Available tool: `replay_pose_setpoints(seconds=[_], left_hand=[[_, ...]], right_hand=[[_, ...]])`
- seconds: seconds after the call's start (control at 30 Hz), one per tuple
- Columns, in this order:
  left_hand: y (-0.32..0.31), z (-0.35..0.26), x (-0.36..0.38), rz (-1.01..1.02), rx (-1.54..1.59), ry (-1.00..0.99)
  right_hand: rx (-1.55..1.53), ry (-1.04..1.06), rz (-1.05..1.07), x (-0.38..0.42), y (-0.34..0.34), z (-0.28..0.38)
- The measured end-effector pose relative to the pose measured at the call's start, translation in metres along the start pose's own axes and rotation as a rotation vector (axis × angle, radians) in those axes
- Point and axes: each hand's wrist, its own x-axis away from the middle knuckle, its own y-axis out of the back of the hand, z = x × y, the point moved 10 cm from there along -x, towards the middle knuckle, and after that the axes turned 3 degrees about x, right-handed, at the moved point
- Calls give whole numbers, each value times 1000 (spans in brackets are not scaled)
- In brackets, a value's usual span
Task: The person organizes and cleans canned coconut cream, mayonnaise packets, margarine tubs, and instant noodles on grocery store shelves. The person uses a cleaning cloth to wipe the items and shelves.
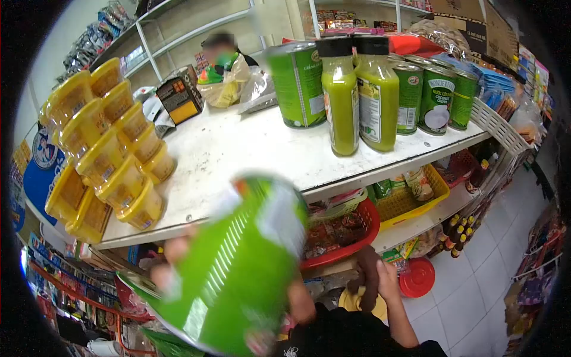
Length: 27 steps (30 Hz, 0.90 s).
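A large green can (238,268), blurred by motion, is tilted in the foreground in front of the shelf. My left hand (173,253) holds it, with fingers showing at its left side and more skin at its lower right; the rest is hidden behind the can. Lower right, my right hand (388,281) is closed on a limp brown cloth (367,275). On the white shelf (208,160) stand another large green can (300,89), green sauce bottles (341,107) with black caps, and several small coconut cream cans (437,101).
Stacked yellow tubs (98,163) stand at the shelf's left end, near a dark box (180,98). Behind the shelf is a person (220,50). Below are a red basket (366,229), a yellow basket (410,205), a red lid (417,277) and bottles (459,238).
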Motion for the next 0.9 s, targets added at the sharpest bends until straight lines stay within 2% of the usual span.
replay_pose_setpoints(seconds=[0.03, 0.1, 0.17, 0.2, 0.23, 0.3, 0.37, 0.4, 0.43, 0.47, 0.53, 0.57, 0.6, 0.67, 0.77, 0.83, 0.9], left_hand=[[-3, -2, 17, 87, 144, 64], [-22, 4, 55, 289, 485, 225], [-64, 12, 111, 503, 776, 437], [-86, 16, 140, 584, 884, 540], [-96, 22, 163, 549, 867, 532], [-88, 29, 180, 405, 656, 363], [-81, 72, 213, 343, 698, 780], [-82, 84, 227, 38, 1276, 1148], [-59, 69, 187, 13, 1004, 731], [-32, 45, 159, -110, 673, 377], [-13, 48, 171, -73, 494, 518], [-3, 50, 179, -58, 406, 586], [6, 53, 186, -46, 320, 652], [19, 43, 176, -145, 295, 475], [21, 22, 178, -250, 291, 244], [11, 16, 166, -44, 323, 267], [12, 19, 177, -48, 383, 235]], right_hand=[[-172, -7, -7, 8, -1, 15], [-654, -73, 237, 18, -22, 49], [-484, 234, 59, 8, -15, 74], [-740, 17, 0, 8, -18, 42], [-981, -216, -53, 16, -27, 7], [-1055, -362, -33, 21, -46, -10], [-966, -357, 24, 18, -68, -3], [-956, -383, 71, 19, -91, 31], [-949, -428, 110, 24, -109, 59], [-1013, -564, 192, 26, -132, 25], [-1076, -463, 570, 46, -144, -21], [-1098, -405, 759, 56, -150, -24], [-947, -367, 611, 46, -148, -22], [-640, -278, 312, 30, -136, 8], [-760, -371, 379, 22, -161, 14], [-774, -451, 489, 34, -187, 6], [-747, -497, 548, 47, -202, 0]])
